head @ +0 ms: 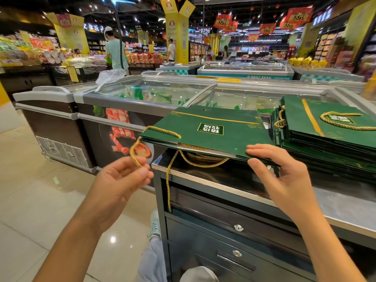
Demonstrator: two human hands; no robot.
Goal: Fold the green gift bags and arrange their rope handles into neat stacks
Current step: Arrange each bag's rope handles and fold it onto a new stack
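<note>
On the steel counter (345,208), near its left end, a green gift bag (211,129) lies flat with its printed label up; its left part overhangs the counter's left edge. One gold rope handle (134,152) loops out from the bag's left end. The left hand (122,180) holds it off the counter's left side, thumb and forefinger pinching the rope at the bottom of the loop, the other fingers loosely curled behind. The right hand (284,174) rests on the bag's near right corner: fingers straight and close together on top, thumb against the near edge. A second rope (203,164) curves out from under the bag's near edge, and one strand hangs down the counter front.

Just right of the bag sits a stack of flat green bags (329,137) with a gold handle lying on top. Below the counter top are dark drawers (238,218) with round locks. Beyond the counter stand glass-topped freezer chests (146,94); a clear plastic bag (109,76) lies on one. Far left, a person in a pale green shirt (116,51) stands among shelves.
</note>
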